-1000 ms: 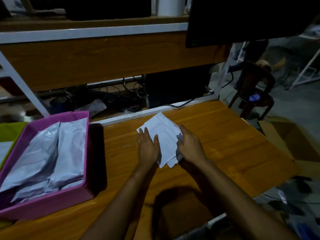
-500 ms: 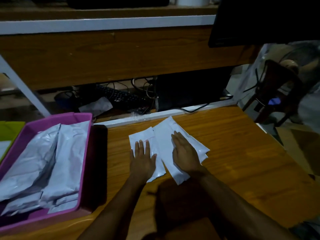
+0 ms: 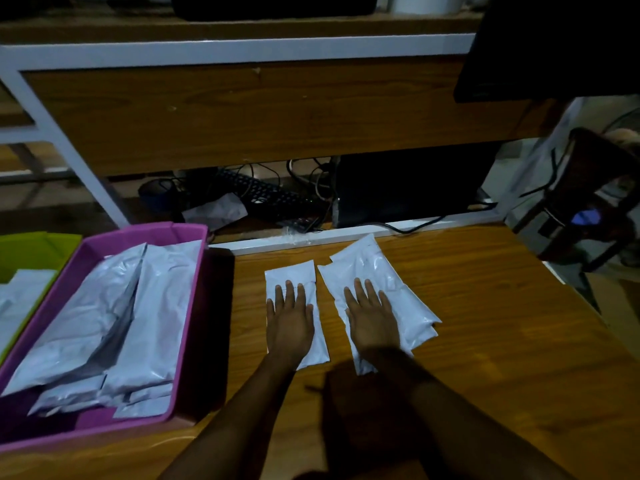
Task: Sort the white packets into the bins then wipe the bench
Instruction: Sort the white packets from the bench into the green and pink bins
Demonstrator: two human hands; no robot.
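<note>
Both hands lie palm-down with fingers extended on white plastic packets on the wooden bench top (image 3: 485, 323). Left hand (image 3: 290, 320) rests flat, fingers slightly spread, on the smaller white rectangular packet (image 3: 294, 271), pressing on it rather than gripping; nothing is closed in the hand. Right hand (image 3: 372, 318) rests equally flat on the larger, wrinkled white packet (image 3: 377, 268), which lies at a slant with the edges of at least one further packet showing beneath it at its near right corner; how many are stacked cannot be told. The two packets lie side by side near the middle of the bench, apart by a narrow strip of bare wood. Left of them, at the bench edge, stands the pink rectangular plastic bin (image 3: 204, 306), which holds several overlapping white packets (image 3: 131, 323) laid lengthwise. Beyond it, at the left margin of the view, is a lime-green plastic bin (image 3: 38, 244) with part of another white packet (image 3: 20, 296) visible inside. Behind the bench's white rear rail (image 3: 346, 233), on a lower level, lie a black keyboard (image 3: 263, 195), tangled dark cables (image 3: 311, 174) and a crumpled pale wrapper (image 3: 218, 211). A dark wooden chair (image 3: 595, 188) stands at the right.
</note>
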